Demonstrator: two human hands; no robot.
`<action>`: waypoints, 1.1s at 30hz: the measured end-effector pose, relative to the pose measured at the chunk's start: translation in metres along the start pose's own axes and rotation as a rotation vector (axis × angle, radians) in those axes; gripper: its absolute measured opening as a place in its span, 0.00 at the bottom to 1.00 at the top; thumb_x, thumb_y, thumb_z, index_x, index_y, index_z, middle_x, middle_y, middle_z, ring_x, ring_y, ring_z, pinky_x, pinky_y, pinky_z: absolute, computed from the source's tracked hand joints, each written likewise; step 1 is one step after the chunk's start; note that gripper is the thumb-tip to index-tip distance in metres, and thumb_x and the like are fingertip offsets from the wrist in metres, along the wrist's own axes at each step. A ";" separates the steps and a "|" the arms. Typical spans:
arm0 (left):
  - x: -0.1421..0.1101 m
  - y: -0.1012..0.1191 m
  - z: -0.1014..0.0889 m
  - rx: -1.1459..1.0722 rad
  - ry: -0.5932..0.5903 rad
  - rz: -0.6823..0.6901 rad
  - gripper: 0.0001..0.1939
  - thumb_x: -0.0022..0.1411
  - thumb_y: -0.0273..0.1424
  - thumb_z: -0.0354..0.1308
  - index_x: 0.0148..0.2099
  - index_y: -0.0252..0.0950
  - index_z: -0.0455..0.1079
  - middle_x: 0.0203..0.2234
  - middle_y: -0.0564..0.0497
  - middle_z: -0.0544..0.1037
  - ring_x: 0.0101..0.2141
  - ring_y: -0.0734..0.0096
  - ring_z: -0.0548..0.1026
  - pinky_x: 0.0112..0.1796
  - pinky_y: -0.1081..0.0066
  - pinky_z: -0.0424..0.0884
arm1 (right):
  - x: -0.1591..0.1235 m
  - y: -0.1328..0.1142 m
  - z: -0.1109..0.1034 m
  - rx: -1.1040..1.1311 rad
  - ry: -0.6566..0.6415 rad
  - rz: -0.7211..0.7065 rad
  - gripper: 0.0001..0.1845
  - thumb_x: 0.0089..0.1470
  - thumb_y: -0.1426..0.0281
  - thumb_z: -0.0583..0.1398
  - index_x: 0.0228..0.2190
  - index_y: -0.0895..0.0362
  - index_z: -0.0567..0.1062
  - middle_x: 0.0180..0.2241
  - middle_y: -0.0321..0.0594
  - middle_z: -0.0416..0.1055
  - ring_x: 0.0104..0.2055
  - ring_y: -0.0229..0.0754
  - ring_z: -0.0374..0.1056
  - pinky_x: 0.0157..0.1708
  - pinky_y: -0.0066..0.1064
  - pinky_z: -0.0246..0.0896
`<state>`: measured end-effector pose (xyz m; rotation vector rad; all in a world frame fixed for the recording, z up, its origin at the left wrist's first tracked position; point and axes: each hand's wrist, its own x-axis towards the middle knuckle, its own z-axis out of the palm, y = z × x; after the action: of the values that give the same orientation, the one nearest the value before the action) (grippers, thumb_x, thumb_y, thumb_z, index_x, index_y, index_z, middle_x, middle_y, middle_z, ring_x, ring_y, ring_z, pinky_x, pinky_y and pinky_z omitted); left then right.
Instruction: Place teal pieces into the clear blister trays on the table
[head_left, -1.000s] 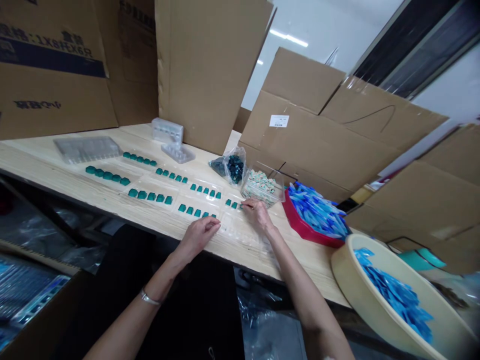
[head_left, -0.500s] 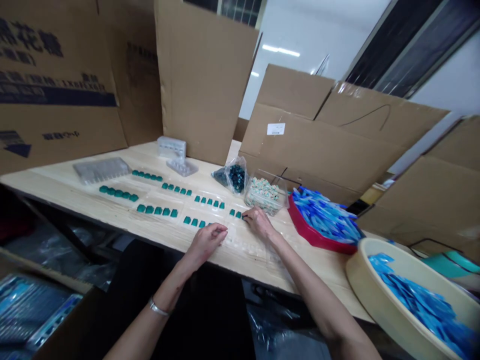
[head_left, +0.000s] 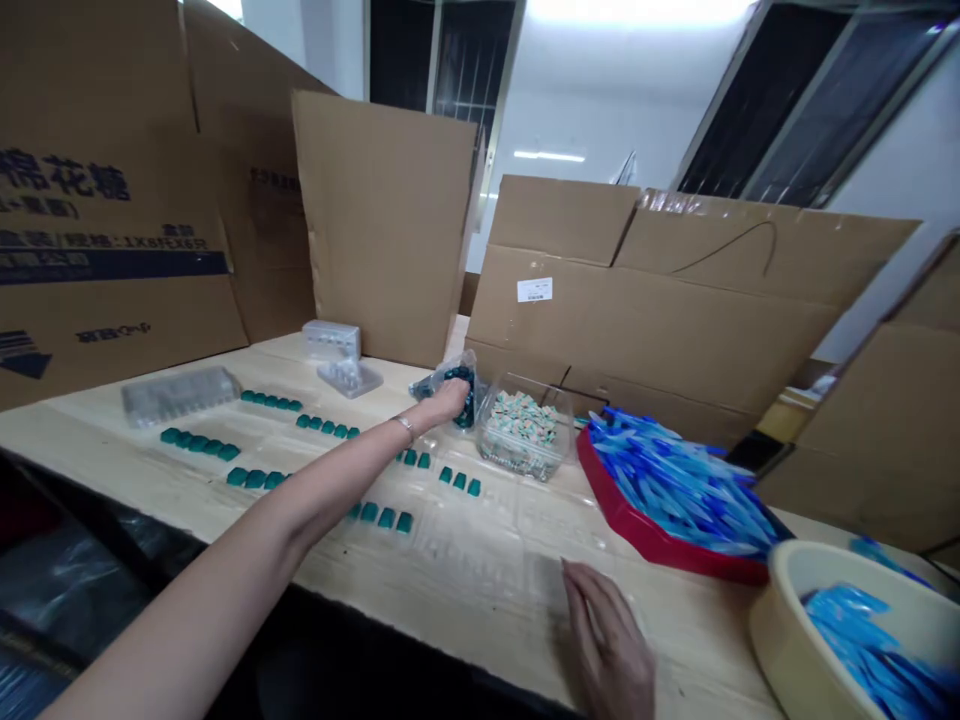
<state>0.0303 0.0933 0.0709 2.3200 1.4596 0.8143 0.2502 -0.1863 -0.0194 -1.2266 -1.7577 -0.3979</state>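
Note:
My left arm stretches across the table, and my left hand (head_left: 450,400) is at a clear plastic bag (head_left: 465,385) of dark teal pieces, hiding part of it. Whether its fingers grip the bag is hidden. Rows of teal moulded pieces (head_left: 386,516) sit in a clear plastic tray sheet (head_left: 465,550) on the pale wooden table (head_left: 675,640). My left forearm covers part of those rows. My right hand (head_left: 604,640) rests low at the table's near edge, fingers apart, on or beside the sheet's corner, holding nothing.
A clear tub of speckled pieces (head_left: 519,435) stands right of the bag. Further right are a red tray of blue pieces (head_left: 660,530) and a cream basin of blue pieces (head_left: 795,640). Clear plastic trays (head_left: 180,396) lie far left. Cardboard sheets (head_left: 390,230) stand behind the table.
My left hand has left the tray sheet and reached forward to the bag. My right hand has drawn back toward the near edge. The view has tilted upward and shifted.

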 end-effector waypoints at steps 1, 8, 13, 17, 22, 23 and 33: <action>0.010 -0.002 0.009 0.059 -0.026 -0.020 0.15 0.61 0.34 0.53 0.48 0.32 0.66 0.44 0.45 0.71 0.42 0.65 0.71 0.43 0.58 0.68 | -0.008 0.002 -0.003 -0.002 -0.002 0.011 0.14 0.57 0.70 0.53 0.43 0.55 0.72 0.39 0.45 0.73 0.40 0.46 0.71 0.37 0.36 0.68; 0.028 -0.011 0.058 0.417 -0.126 -0.107 0.26 0.55 0.27 0.55 0.57 0.37 0.61 0.57 0.35 0.55 0.54 0.42 0.55 0.49 0.44 0.51 | -0.028 -0.010 -0.006 0.062 -0.046 0.009 0.18 0.55 0.75 0.54 0.46 0.52 0.72 0.40 0.44 0.73 0.41 0.47 0.71 0.37 0.36 0.67; 0.030 -0.016 0.066 0.498 -0.260 -0.120 0.34 0.53 0.31 0.57 0.61 0.40 0.53 0.56 0.35 0.53 0.53 0.38 0.54 0.46 0.43 0.52 | -0.014 -0.017 -0.009 0.126 -0.125 -0.046 0.26 0.51 0.81 0.56 0.51 0.51 0.68 0.41 0.45 0.73 0.42 0.46 0.70 0.38 0.37 0.66; 0.034 -0.019 0.067 0.510 -0.271 -0.084 0.31 0.57 0.29 0.52 0.62 0.38 0.51 0.54 0.35 0.56 0.50 0.42 0.57 0.44 0.51 0.59 | -0.006 -0.020 -0.009 0.145 -0.128 0.033 0.26 0.51 0.82 0.55 0.50 0.51 0.68 0.41 0.45 0.72 0.42 0.46 0.69 0.38 0.38 0.66; 0.032 -0.019 0.067 0.478 -0.238 -0.087 0.29 0.57 0.26 0.50 0.61 0.36 0.54 0.51 0.35 0.59 0.49 0.46 0.61 0.45 0.56 0.61 | -0.003 -0.022 -0.011 0.151 -0.108 0.063 0.25 0.51 0.82 0.55 0.48 0.50 0.70 0.39 0.44 0.73 0.42 0.45 0.70 0.37 0.37 0.67; 0.032 -0.019 0.067 0.470 -0.223 -0.091 0.27 0.59 0.25 0.48 0.61 0.36 0.55 0.50 0.36 0.60 0.49 0.48 0.62 0.44 0.58 0.62 | -0.003 -0.023 -0.011 0.153 -0.102 0.052 0.25 0.50 0.82 0.55 0.48 0.50 0.70 0.39 0.44 0.73 0.42 0.45 0.70 0.37 0.37 0.67; 0.037 -0.019 0.041 0.278 -0.032 -0.071 0.16 0.61 0.24 0.45 0.49 0.30 0.67 0.44 0.38 0.66 0.43 0.61 0.69 0.44 0.65 0.63 | -0.017 -0.019 0.006 0.154 0.008 -0.047 0.21 0.52 0.78 0.55 0.45 0.48 0.73 0.34 0.43 0.76 0.35 0.47 0.73 0.31 0.35 0.70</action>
<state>0.0529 0.1370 0.0393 2.4458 1.7259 0.5838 0.2322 -0.1999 -0.0319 -1.0757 -1.7777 -0.2887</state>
